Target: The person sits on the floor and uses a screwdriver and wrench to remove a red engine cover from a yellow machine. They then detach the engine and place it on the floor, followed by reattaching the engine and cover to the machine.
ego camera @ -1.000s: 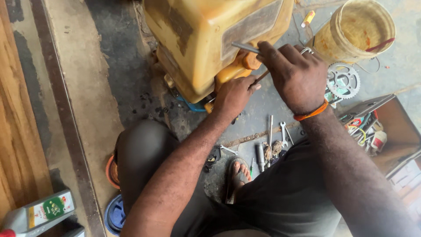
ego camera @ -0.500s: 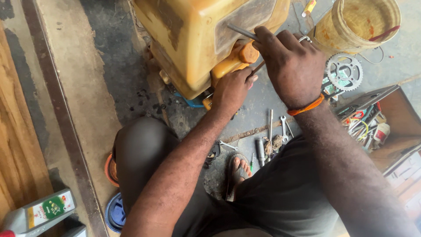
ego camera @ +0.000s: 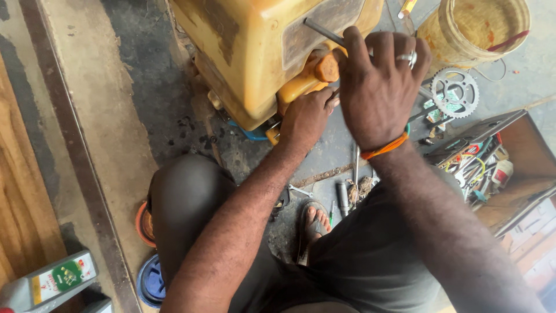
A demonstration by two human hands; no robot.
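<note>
With the right hand [ego camera: 379,87] clenched on the metal bar [ego camera: 324,33], the left hand [ego camera: 306,119] should brace the yellow machine [ego camera: 255,52] firmly — keeping the bar square, not slipping.

light: soft daylight, even | shadows: faint | focus: sharp | blur: none
</note>
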